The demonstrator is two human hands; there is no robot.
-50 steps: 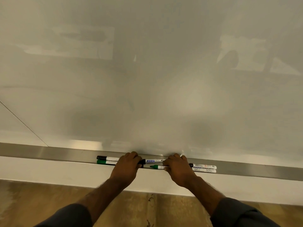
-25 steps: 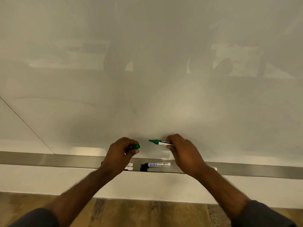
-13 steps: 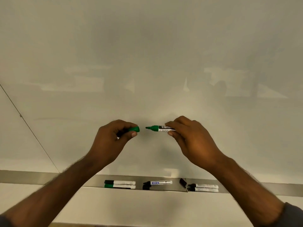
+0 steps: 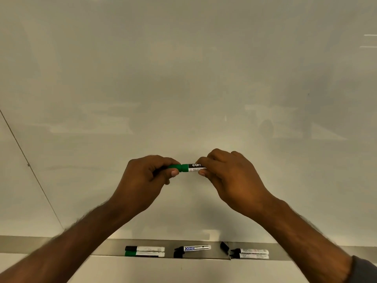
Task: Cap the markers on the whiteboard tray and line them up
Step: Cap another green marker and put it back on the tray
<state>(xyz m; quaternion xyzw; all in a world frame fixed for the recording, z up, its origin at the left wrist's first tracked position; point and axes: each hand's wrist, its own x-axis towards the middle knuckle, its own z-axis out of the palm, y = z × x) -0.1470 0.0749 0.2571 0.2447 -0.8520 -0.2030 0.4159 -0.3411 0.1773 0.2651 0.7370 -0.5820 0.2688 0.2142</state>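
Green-capped whiteboard marker with a white and black label [image 4: 188, 168] held level in front of the whiteboard, well above the tray; green plastic cap [image 4: 175, 167] sits on the marker's left end, its rim against the green collar; whether it is fully seated cannot be told. Left hand [image 4: 145, 180] is closed around the cap, thumb tip under it, fingers curled over the top; right hand [image 4: 230, 177] pinches the labelled barrel between thumb and fingertips; the two hands are close together, joined only through the marker.

Below, long brushed-metal tray [image 4: 102, 247] runs along the bottom edge of the glossy white whiteboard [image 4: 183, 78]. On it, left group: black-capped white marker [image 4: 144, 248] lying just behind a green-capped white marker [image 4: 144, 253], parallel and touching, caps to the left. Middle: black marker with a blue-lettered silver label [image 4: 193, 248], lying level, dark end to the left; a small black piece [image 4: 177, 255] just below that end, too small to tell whether it is a loose cap. Right: loose black cap [image 4: 224, 246] lying tilted; just beside it two white-barrelled markers with black tips [image 4: 253, 253], stacked parallel, tips to the left, uncapped.

Both forearms bare; dark grey sleeve [image 4: 365, 270] at the right arm's lower edge.
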